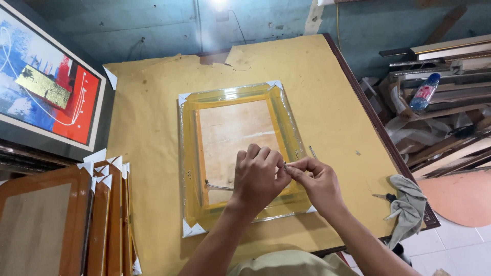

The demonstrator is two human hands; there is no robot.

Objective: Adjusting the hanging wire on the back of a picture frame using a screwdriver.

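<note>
A yellow picture frame (pixel 192 153) wrapped in clear plastic lies face down on the paper-covered table (pixel 332 102), with white corner guards and a wooden backboard (pixel 232 130). My left hand (pixel 257 176) and my right hand (pixel 317 181) meet over the frame's lower right part. Together their fingertips pinch a small metal piece (pixel 284 165). A thin wire (pixel 217 187) runs along the backboard's lower left.
Several wooden frames with white corner guards (pixel 102 214) stand at the left. A framed abstract painting (pixel 46 92) leans at the upper left. A grey rag (pixel 406 207) and a small tool lie at the table's right edge; moulding strips and a bottle (pixel 424 92) are beyond.
</note>
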